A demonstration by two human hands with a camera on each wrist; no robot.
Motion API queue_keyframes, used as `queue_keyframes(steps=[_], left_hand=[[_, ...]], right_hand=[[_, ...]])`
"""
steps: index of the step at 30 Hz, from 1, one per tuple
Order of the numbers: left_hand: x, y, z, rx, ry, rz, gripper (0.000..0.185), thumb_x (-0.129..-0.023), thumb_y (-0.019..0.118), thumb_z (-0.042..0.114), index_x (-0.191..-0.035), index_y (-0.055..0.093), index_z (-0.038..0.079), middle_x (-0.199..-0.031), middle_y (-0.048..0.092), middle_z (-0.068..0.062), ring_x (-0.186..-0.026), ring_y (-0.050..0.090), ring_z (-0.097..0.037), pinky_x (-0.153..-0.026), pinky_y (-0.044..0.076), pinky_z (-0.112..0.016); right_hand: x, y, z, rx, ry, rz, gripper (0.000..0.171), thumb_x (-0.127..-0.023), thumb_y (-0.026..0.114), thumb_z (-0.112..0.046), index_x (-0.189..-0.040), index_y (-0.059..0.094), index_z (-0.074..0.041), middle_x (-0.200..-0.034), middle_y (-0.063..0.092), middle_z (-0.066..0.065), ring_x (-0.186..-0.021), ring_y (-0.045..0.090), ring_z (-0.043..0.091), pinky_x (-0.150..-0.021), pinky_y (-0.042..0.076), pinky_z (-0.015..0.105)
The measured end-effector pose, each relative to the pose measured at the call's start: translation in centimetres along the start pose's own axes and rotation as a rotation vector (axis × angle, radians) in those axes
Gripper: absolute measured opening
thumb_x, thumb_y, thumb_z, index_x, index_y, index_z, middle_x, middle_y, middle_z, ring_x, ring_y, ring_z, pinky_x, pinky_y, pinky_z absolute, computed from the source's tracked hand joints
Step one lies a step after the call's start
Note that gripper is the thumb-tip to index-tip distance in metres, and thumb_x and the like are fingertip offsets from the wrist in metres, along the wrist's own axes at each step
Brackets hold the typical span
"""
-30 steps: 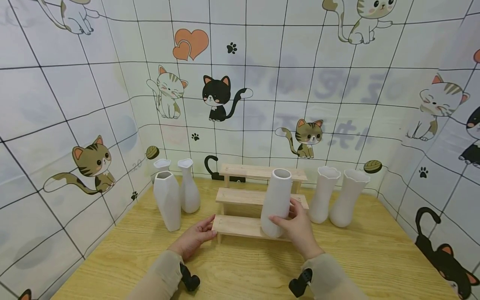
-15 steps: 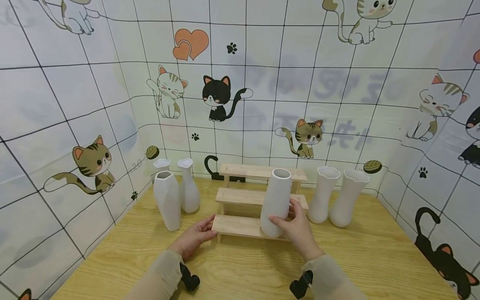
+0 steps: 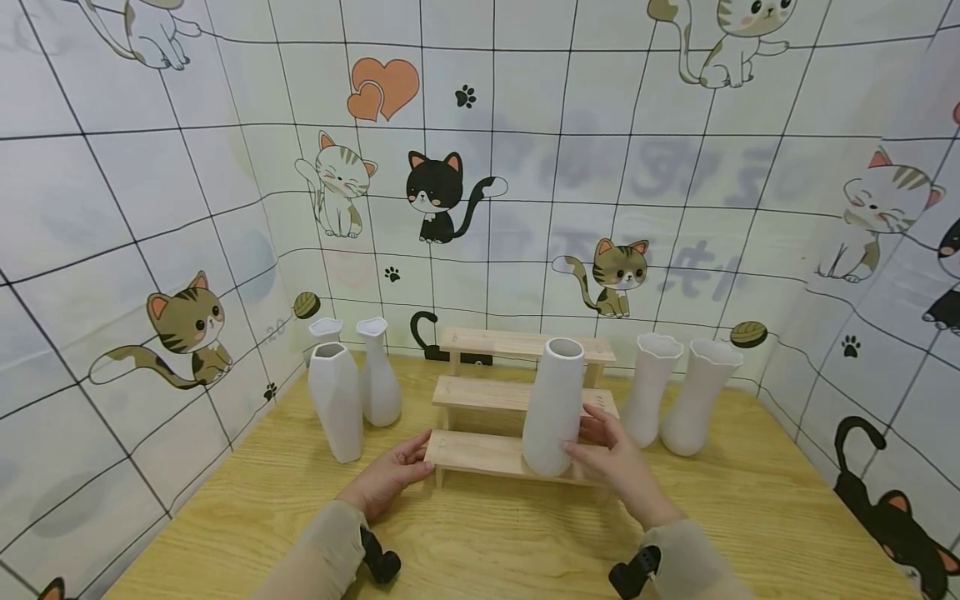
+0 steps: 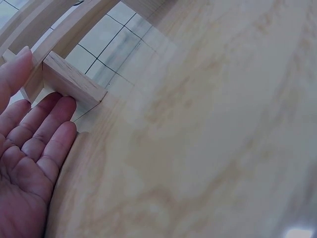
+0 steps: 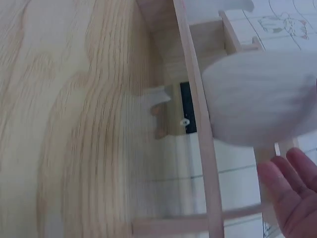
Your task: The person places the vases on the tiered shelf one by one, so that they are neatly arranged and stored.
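Note:
A smooth white tapered vase (image 3: pixel 552 417) stands upright on the right part of the lowest step of a three-tier wooden stand (image 3: pixel 472 452). Beside its right side is my right hand (image 3: pixel 617 458), fingers loosely extended; the right wrist view shows a gap between these fingers (image 5: pixel 282 186) and the vase (image 5: pixel 257 99). At the stand's left end, my left hand (image 3: pixel 388 477) touches the lowest step with relaxed fingers. In the left wrist view its fingertips (image 4: pixel 67 105) lie against the stand's leg (image 4: pixel 74 82), the thumb near the plank's edge.
Left of the stand are a faceted white vase (image 3: pixel 335 404), a slim-necked vase (image 3: pixel 381 379) and another vase partly hidden behind. Two frilled-rim vases (image 3: pixel 651 392) stand at the right. Walls with cat prints (image 3: pixel 525 167) enclose the wooden table (image 3: pixel 480 542).
My right hand has let go of the tapered vase and drawn back slightly to the right. The vase stays on the lowest step, and my left hand has kept its place.

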State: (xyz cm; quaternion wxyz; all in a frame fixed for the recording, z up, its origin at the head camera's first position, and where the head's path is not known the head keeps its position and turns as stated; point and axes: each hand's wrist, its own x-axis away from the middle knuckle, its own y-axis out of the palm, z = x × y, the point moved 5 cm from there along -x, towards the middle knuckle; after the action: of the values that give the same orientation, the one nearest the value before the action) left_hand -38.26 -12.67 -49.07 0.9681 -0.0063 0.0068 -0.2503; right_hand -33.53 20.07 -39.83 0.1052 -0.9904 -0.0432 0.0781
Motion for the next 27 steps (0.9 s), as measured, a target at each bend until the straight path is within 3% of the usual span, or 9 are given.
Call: queue_keyframes(steps=[4, 14, 22, 27], left_hand=[[-0.2, -0.2, -0.3, -0.019, 0.000, 0.001, 0.068, -0.082, 0.058, 0.024, -0.138, 0.019, 0.017, -0.125, 0.042, -0.008, -0.113, 0.039, -0.019, -0.095, 0.022, -0.043], [-0.2, -0.2, -0.5, -0.023, 0.003, 0.010, 0.067, -0.083, 0.057, 0.022, -0.138, 0.019, 0.015, -0.124, 0.043, -0.010, -0.112, 0.039, -0.020, -0.095, 0.021, -0.044], [-0.2, -0.1, -0.7, -0.018, -0.007, 0.007, 0.068, -0.083, 0.057, 0.023, -0.138, 0.018, 0.015, -0.124, 0.043, -0.010, -0.112, 0.040, -0.020, -0.095, 0.021, -0.044], [0.0, -0.1, -0.4, -0.029, -0.004, 0.016, 0.067, -0.082, 0.058, 0.026, -0.137, 0.020, 0.017, -0.122, 0.044, -0.009, -0.111, 0.041, -0.020, -0.095, 0.022, -0.044]], right_hand=[[0.4, -1.8, 1.0, 0.042, 0.029, 0.048, 0.069, -0.074, 0.066, -0.032, -0.131, 0.031, -0.016, -0.120, 0.042, 0.010, -0.105, 0.040, 0.025, -0.079, 0.040, 0.038], [1.3, -4.8, 4.2, 0.160, 0.087, 0.154, 0.065, -0.074, 0.065, -0.036, -0.128, 0.037, -0.013, -0.121, 0.039, 0.010, -0.101, 0.039, 0.023, -0.075, 0.039, 0.034], [1.1, -5.3, 7.2, 0.021, 0.168, 0.120, 0.067, -0.075, 0.066, -0.025, -0.129, 0.030, -0.008, -0.130, 0.030, 0.012, -0.111, 0.033, 0.032, -0.079, 0.037, 0.039], [0.6, -5.0, 8.6, -0.048, 0.154, 0.031, 0.069, -0.078, 0.064, -0.020, -0.132, 0.023, -0.006, -0.133, 0.024, 0.017, -0.112, 0.031, 0.035, -0.083, 0.034, 0.042]])
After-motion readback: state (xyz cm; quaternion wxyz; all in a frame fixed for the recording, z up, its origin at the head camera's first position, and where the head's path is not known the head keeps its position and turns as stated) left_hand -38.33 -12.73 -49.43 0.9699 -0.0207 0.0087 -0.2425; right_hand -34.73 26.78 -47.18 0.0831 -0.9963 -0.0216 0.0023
